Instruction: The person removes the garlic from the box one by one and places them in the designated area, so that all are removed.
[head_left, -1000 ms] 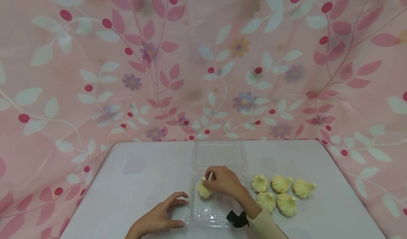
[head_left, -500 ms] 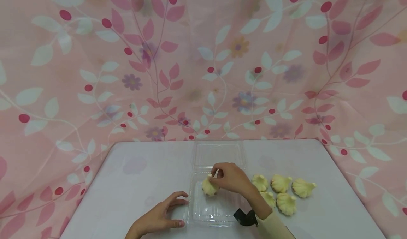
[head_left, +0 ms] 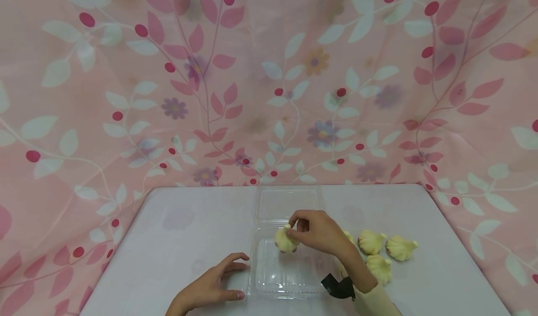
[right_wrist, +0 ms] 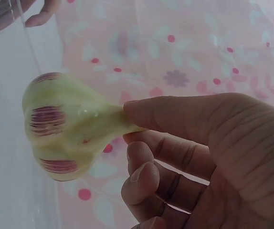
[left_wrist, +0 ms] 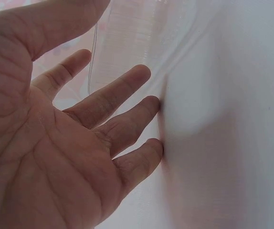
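Observation:
Between thumb and index finger, my right hand [head_left: 317, 232] pinches the stem of a pale yellow garlic bulb [head_left: 286, 240]. In the right wrist view, purple streaks mark the lobes of the garlic bulb [right_wrist: 60, 126]. It hangs over the base of a clear plastic clamshell box [head_left: 269, 285], whose lid [head_left: 290, 204] lies folded back. My left hand [head_left: 210, 283] rests at the box's left side, fingers loosely bent and holding nothing. The left wrist view shows that hand's palm [left_wrist: 56, 157] with the fingers spread; whether they touch the box is hard to tell.
Several more garlic bulbs [head_left: 401, 248] lie on the white table [head_left: 201, 232] right of the box, some partly hidden behind my right forearm. A black strap piece [head_left: 338, 286] sits at the right wrist. A pink floral curtain [head_left: 252, 73] stands behind the table.
My right hand has moved right and slightly toward the back with the garlic bulb, from the left part of the box toward its middle. The left hand has stayed in place.

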`<state>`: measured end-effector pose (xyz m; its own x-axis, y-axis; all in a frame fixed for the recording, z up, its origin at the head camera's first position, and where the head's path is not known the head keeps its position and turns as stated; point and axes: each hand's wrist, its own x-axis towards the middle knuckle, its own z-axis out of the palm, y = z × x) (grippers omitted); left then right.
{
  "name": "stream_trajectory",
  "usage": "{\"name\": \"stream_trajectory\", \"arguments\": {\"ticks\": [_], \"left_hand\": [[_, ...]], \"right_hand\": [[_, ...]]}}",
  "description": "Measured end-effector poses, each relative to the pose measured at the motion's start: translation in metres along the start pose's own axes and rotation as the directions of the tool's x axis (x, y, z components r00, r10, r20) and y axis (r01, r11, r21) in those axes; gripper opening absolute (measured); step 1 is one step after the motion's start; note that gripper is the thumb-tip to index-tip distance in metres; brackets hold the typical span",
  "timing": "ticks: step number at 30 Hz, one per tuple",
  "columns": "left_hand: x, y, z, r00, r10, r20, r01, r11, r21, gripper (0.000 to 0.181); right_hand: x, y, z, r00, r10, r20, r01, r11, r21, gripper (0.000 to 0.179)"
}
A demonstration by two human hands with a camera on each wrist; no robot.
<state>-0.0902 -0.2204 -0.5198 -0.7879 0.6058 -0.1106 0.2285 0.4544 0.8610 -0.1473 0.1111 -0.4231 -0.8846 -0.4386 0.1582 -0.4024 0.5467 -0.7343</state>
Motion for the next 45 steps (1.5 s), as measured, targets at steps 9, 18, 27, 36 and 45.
{"name": "stream_trajectory", "arguments": {"ticks": [9, 18, 27, 36, 45], "left_hand": [[0.001, 0.001, 0.002, 0.999, -0.031, -0.008, 0.032, 0.999, 0.015, 0.076], [-0.001, 0.002, 0.002, 0.999, -0.026, -0.02, 0.027, 0.999, 0.026, 0.077], [-0.001, 0.002, 0.002, 1.0, -0.022, -0.018, 0.022, 0.999, 0.027, 0.077], [-0.001, 0.001, 0.002, 1.0, -0.01, -0.014, 0.011, 1.0, 0.02, 0.075], [-0.001, 0.002, 0.002, 1.0, -0.01, -0.014, 0.011, 1.0, 0.017, 0.075]], "right_hand": [[-0.009, 0.006, -0.017, 0.999, -0.027, -0.021, 0.028, 1.0, 0.012, 0.011], [-0.019, 0.014, -0.033, 0.998, -0.027, -0.061, 0.027, 1.0, -0.008, 0.01], [-0.032, 0.02, -0.049, 0.997, -0.021, -0.076, 0.022, 1.0, 0.012, 0.009], [-0.047, 0.022, -0.062, 0.993, 0.009, -0.115, -0.011, 1.0, -0.015, 0.01], [-0.058, 0.03, -0.076, 0.987, 0.014, -0.158, -0.022, 0.998, -0.051, 0.011]]}}
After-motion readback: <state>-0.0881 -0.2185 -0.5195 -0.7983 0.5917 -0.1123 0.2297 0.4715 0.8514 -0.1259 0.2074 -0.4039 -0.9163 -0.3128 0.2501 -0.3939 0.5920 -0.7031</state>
